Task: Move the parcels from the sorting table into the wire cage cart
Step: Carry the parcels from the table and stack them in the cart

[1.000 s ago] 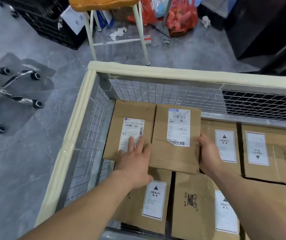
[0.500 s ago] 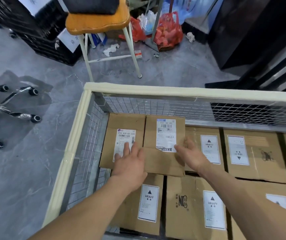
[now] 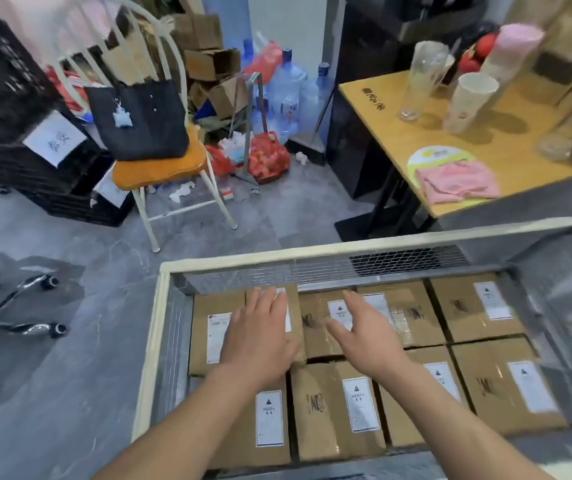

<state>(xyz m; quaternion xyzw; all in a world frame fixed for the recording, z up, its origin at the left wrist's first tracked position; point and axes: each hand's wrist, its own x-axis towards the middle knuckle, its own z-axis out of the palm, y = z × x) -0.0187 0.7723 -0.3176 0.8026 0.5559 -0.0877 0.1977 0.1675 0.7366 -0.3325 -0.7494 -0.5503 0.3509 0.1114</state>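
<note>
The wire cage cart (image 3: 154, 327) with a cream padded rim holds several brown cardboard parcels with white labels. Two smaller parcels lie on top at its far left corner: one (image 3: 210, 327) against the left wall, another (image 3: 295, 327) beside it. My left hand (image 3: 260, 332) lies flat and open on the second small parcel, covering its label. My right hand (image 3: 364, 336) hovers open over a "HEAVY" parcel (image 3: 319, 323) to the right, fingers spread, holding nothing. More labelled parcels (image 3: 338, 407) fill the cart floor nearer me.
A white chair (image 3: 160, 168) with an orange seat and black bag stands beyond the cart. A wooden table (image 3: 392, 133) with cups is at right. Black crates (image 3: 11, 109) are at left, an office chair base (image 3: 18, 327) on the floor, and boxes and bags behind.
My right hand has let go of the small parcel's right edge and lifted off to the right. My left hand slid onto that parcel. The view has tilted up.
</note>
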